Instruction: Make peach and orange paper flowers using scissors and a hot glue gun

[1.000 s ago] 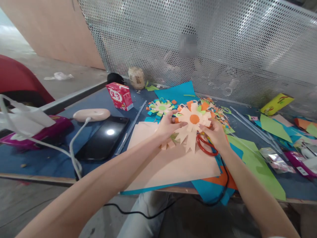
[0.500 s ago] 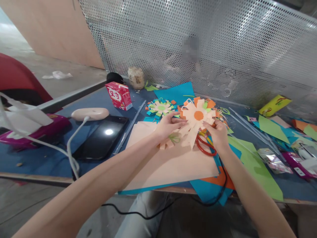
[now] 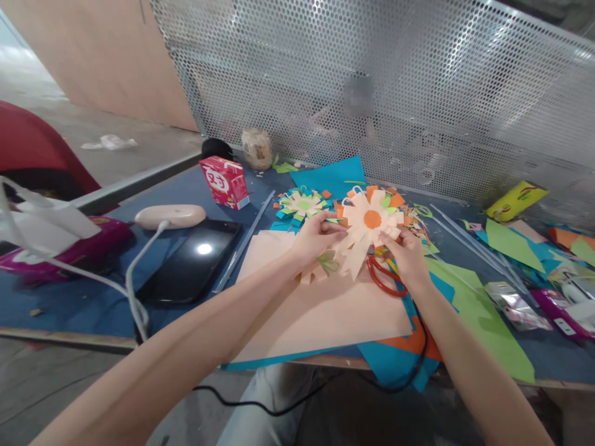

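Observation:
A peach paper flower (image 3: 385, 218) with an orange round centre is in front of me, between my two hands. My right hand (image 3: 409, 255) pinches a peach paper strip (image 3: 353, 259) with cut petals at the flower's lower edge; whether strip and flower are joined I cannot tell. From the left, my left hand (image 3: 313, 238) has its fingers closed at the strip's other side. Just below my right fingers lie scissors with red handles (image 3: 387, 280). A smaller peach cut piece with a green loop (image 3: 328, 261) rests under my left wrist.
Peach sheets (image 3: 316, 322) lie under my hands, with a green sheet (image 3: 483, 328) to the right. A teal-and-green paper flower (image 3: 303, 204) is behind. Left are a phone (image 3: 193, 263), a pink box (image 3: 225, 181) and a white cable (image 3: 130, 263). A perforated metal panel (image 3: 288, 80) closes the back.
The peach strip's hanging end has swung slightly left. Both hands stay almost in place, and the view has shifted a little.

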### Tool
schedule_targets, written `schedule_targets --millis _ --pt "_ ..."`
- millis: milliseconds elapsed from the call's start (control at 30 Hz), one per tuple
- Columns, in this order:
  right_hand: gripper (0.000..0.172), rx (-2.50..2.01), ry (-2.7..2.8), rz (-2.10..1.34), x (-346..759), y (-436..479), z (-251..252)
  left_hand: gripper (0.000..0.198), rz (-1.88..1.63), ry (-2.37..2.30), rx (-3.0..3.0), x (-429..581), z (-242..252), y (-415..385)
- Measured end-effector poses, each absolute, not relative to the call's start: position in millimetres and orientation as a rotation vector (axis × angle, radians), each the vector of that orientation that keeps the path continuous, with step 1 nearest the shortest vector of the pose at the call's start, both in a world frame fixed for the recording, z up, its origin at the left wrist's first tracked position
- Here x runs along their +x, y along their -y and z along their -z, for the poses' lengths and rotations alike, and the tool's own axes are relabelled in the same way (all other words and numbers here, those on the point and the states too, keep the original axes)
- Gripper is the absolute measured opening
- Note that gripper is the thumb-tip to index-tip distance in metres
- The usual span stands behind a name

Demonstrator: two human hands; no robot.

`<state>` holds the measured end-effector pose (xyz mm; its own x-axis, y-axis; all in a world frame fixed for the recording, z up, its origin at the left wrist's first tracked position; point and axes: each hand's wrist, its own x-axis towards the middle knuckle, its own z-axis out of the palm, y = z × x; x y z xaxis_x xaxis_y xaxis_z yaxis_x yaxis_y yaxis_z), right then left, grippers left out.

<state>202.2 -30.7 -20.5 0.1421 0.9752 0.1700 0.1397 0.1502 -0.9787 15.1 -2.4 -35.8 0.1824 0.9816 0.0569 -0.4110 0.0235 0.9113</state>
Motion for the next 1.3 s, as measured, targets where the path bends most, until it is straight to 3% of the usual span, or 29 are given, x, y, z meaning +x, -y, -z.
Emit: schedule_targets --millis 733,1033,1300 --pt "0.03 -1.317 1.28 -0.856 198.1 32.1 19.8 0.039 -1.294 -0.788 0.955 16.1 35.6 -2.6" --pt "0.028 -1.285 1.157 -0.668 210.5 22.5 23.2 0.033 -1.159 -0.73 1.1 13.5 41.4 -3.5" --pt "0.024 -1.275 1.066 -0.607 225.0 11.1 26.7 0.036 -0.836 -0.455 1.246 8.7 35.6 8.1"
